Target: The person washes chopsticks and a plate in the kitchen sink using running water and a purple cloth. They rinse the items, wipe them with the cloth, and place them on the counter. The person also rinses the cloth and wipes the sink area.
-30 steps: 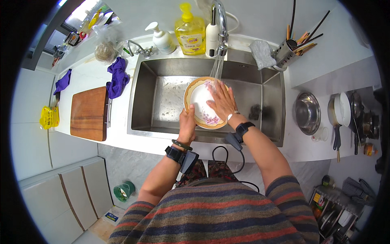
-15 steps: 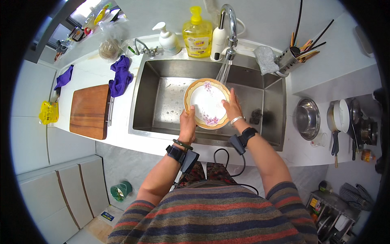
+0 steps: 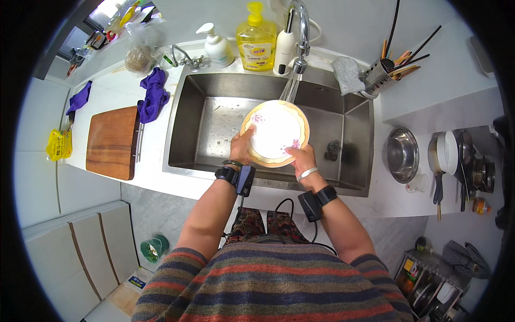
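Observation:
Over the steel sink (image 3: 210, 155) I hold a round white plate (image 3: 272, 133) with a yellow-orange rim and pink flowers. My left hand (image 3: 242, 146) grips its left rim, thumb on the upper face. On the lower right rim, my right hand (image 3: 304, 162) is closed, its thumb also on top; the fingers underneath are hidden. Water (image 3: 290, 87) streams from the chrome faucet (image 3: 300, 65) at the plate's far edge. A dark scouring pad (image 3: 333, 149) lies on the sink floor to the right of the plate.
Behind the sink stand a white pump bottle (image 3: 217, 47) and a yellow soap bottle (image 3: 256, 43). A wooden cutting board (image 3: 111, 143) and purple cloth (image 3: 154, 96) lie left. To the right are a chopstick holder (image 3: 379, 76) and metal bowl (image 3: 402, 154).
The plate has turned counterclockwise in my hands. My right hand has slid from its right side down to the lower right rim, and my left hand sits slightly higher.

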A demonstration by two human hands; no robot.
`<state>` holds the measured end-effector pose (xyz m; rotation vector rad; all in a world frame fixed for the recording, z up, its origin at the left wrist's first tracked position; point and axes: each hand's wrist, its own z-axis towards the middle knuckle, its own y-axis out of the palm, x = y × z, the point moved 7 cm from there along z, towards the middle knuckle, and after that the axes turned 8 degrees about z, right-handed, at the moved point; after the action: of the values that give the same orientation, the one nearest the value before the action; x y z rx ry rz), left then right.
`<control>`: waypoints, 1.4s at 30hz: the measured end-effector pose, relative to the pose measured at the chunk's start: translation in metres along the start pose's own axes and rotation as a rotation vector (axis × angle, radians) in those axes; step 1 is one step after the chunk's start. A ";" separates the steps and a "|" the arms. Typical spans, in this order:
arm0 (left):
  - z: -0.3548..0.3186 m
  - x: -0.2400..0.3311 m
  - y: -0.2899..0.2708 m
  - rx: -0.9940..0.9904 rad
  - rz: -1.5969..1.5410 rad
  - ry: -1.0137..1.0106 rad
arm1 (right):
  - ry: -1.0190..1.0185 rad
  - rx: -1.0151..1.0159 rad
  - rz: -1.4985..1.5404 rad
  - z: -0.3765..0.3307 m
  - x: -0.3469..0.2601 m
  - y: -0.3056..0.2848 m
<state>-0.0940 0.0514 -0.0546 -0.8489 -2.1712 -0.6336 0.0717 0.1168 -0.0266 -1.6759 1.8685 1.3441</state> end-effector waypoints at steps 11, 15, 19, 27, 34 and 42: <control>0.026 -0.020 -0.037 -0.157 0.218 0.206 | -0.427 0.062 -0.722 -0.004 -0.050 -0.004; 0.018 -0.010 -0.032 -0.178 -0.041 -0.059 | -0.676 -0.479 -1.467 -0.025 -0.024 0.036; -0.020 0.015 0.009 -0.221 -0.114 -0.051 | -0.796 -0.493 -1.346 -0.019 -0.011 0.048; -0.040 0.064 0.089 0.140 1.131 0.993 | -0.408 -0.149 -0.478 -0.007 -0.004 0.035; 0.053 0.041 0.019 -0.176 0.312 0.161 | -0.222 -0.250 -0.206 -0.022 -0.010 0.028; -0.029 0.003 0.079 0.038 1.359 0.913 | 0.072 -0.016 0.420 0.008 0.002 -0.019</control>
<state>-0.0258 0.0858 -0.0199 -1.3774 -0.5143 -0.1580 0.0856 0.1234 -0.0407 -1.4021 2.3524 1.4634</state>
